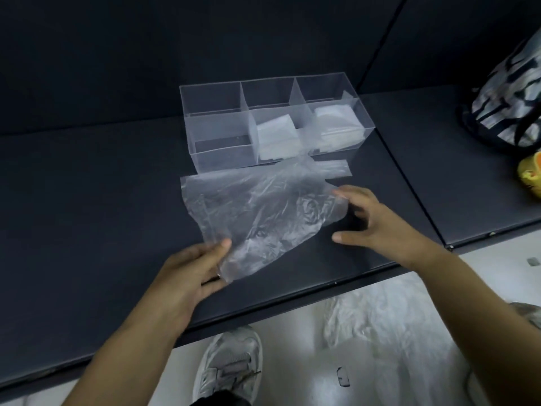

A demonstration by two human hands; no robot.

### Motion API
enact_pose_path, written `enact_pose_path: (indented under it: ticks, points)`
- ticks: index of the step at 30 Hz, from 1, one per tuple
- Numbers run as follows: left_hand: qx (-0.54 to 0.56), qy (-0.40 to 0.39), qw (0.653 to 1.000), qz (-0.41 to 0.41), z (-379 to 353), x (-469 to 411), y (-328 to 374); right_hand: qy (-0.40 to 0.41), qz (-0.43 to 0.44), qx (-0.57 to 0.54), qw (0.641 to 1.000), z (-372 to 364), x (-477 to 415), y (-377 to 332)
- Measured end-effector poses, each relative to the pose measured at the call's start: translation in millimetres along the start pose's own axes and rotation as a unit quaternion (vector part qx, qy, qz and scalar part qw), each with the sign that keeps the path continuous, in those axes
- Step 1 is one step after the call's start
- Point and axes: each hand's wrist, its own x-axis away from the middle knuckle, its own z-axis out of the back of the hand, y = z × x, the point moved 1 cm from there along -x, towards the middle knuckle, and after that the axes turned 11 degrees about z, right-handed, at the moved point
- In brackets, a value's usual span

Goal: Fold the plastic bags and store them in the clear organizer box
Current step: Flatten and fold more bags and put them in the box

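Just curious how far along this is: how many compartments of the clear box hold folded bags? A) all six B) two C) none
B: the clear organizer box holds one folded stack front middle, another stack front right; the rest look empty.

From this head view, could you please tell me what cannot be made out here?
Head view:
The left hand: its fingers lie mostly under the plastic bag it pinches.
The right hand: motion blur hides whether it grips the bag's edge.
How many folded bags are in the organizer box: translucent layers merge.
The patterned bag and yellow object: cut off by the right edge.
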Motion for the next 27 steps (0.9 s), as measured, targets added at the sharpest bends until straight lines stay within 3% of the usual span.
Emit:
enact_pose_path:
  ticks: [4, 6, 10, 14, 20, 23, 27]
  points:
    - [0.022, 0.079, 0.996, -0.021, -1, -4, -2, 0.044, -0.003, 0.07, 0.997, 1, 0, -2]
    - [0.035, 0.139, 0.989, -0.045, 4, -10, 2, 0.029, -0.029, 0.014, 0.999, 16, 5, -2]
    - [-0.012, 0.187, 0.978, -0.087, 11, -17, 3, 0.0, -0.073, -0.04, 0.996, 40, 22, 9]
    - [-0.09, 0.208, 0.967, -0.115, 14, -22, -2, 0.055, -0.101, -0.208, 0.971, 37, 36, 26]
    - [-0.154, 0.22, 0.949, -0.167, 23, -21, -10, 0.164, -0.145, -0.224, 0.95, 31, 51, 38]
    - [-0.191, 0.225, 0.939, -0.178, 21, -17, -14, 0.213, -0.182, -0.183, 0.942, 29, 56, 39]
    - [-0.304, 0.193, 0.924, -0.127, 20, -5, -15, 0.258, -0.253, -0.036, 0.932, 29, 60, 35]
